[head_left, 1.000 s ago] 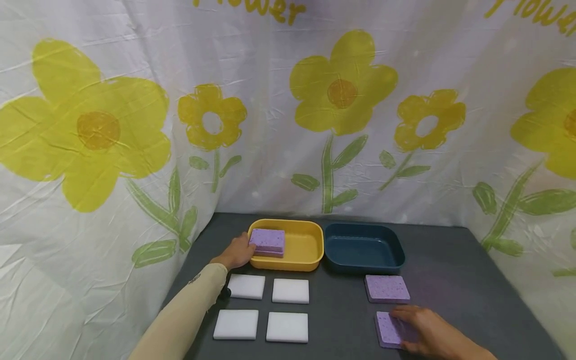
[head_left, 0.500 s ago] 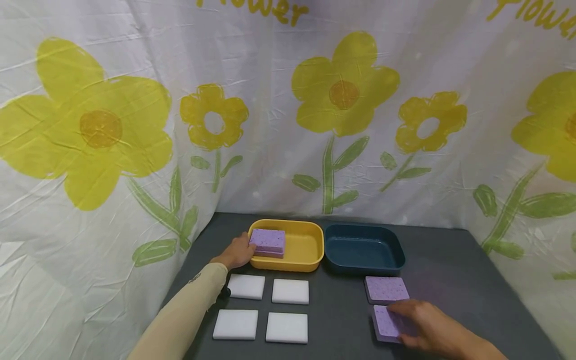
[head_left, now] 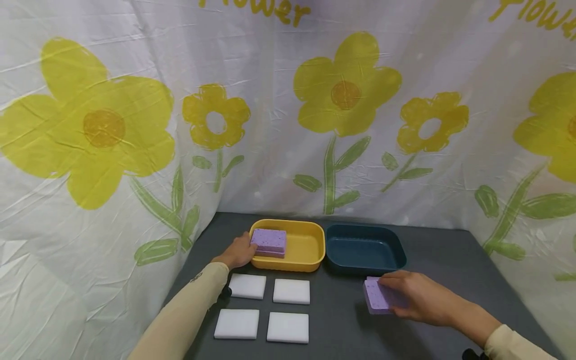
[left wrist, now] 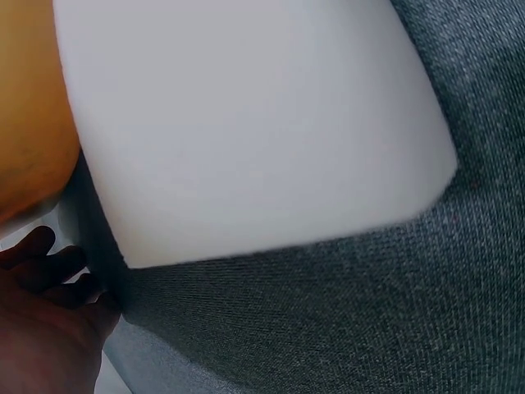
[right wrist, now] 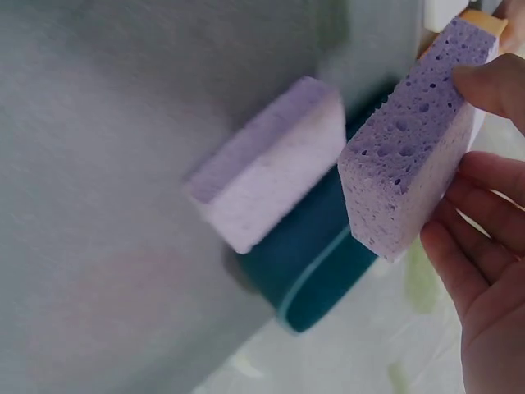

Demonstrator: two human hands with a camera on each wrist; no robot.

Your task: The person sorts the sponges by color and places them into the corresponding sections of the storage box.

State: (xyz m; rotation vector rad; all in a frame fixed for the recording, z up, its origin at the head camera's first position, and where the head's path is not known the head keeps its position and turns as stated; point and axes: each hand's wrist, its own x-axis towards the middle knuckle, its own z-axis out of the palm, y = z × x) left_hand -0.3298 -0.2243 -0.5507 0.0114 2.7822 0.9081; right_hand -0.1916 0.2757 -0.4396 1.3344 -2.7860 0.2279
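One purple rectangular porous sponge (head_left: 375,298), gripped between thumb and fingers of the right hand (head_left: 425,298) above the dark-grey tabletop (head_left: 337,320); probably light, soft and squashable, best pinched gently across opposite edges; left hand (head_left: 237,252) at the end of the yellow oblong tray (head_left: 306,248), its hold unclear.

1. In the head view, the right hand (head_left: 420,297) hides part of the held sponge (head_left: 377,297); only a sliver shows of the second purple sponge (right wrist: 271,172), which the right wrist view blurs.
2. The left hand's (head_left: 238,251) fingertips are hard to make out at the yellow tray (head_left: 288,266); the left wrist view crops both at its left edge.
3. The top edge there cuts off a white block (left wrist: 254,123).
4. The tray's lower sponge (head_left: 272,254) is mostly covered.
5. The curtain lettering (head_left: 283,14) is cropped above.
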